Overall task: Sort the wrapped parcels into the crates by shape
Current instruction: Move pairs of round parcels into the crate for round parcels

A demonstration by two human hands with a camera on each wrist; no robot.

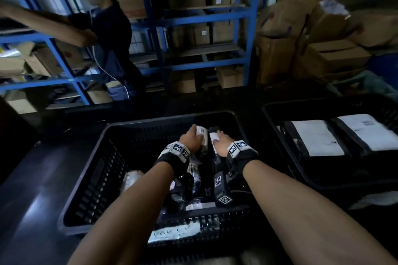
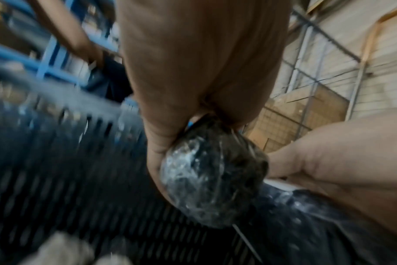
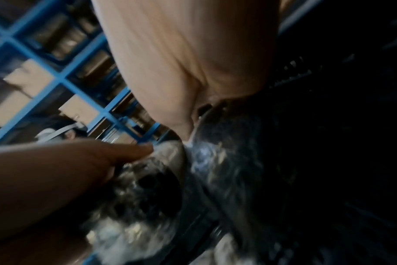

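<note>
Both my hands are down inside the black slatted crate [image 1: 172,119] in the middle of the head view. My left hand [image 1: 191,139] grips a round, tube-like parcel [image 1: 202,132] in black wrap with a white label; its rounded end [image 2: 213,179] shows under my left hand [image 2: 170,125] in the left wrist view. Right beside it, my right hand [image 1: 221,142] curls over a second long black-wrapped parcel [image 1: 212,135] with a white label. In the right wrist view that parcel [image 3: 227,161] lies under my palm. More wrapped parcels lie below my wrists.
A second black crate [image 1: 323,101] at the right holds flat parcels [image 1: 316,139] with white labels. A bubble-wrapped parcel [image 1: 131,178] lies at the middle crate's left side. Another person [image 1: 112,38] stands at blue shelving [image 1: 249,28] behind, with stacked cardboard boxes [image 1: 323,56] to the right.
</note>
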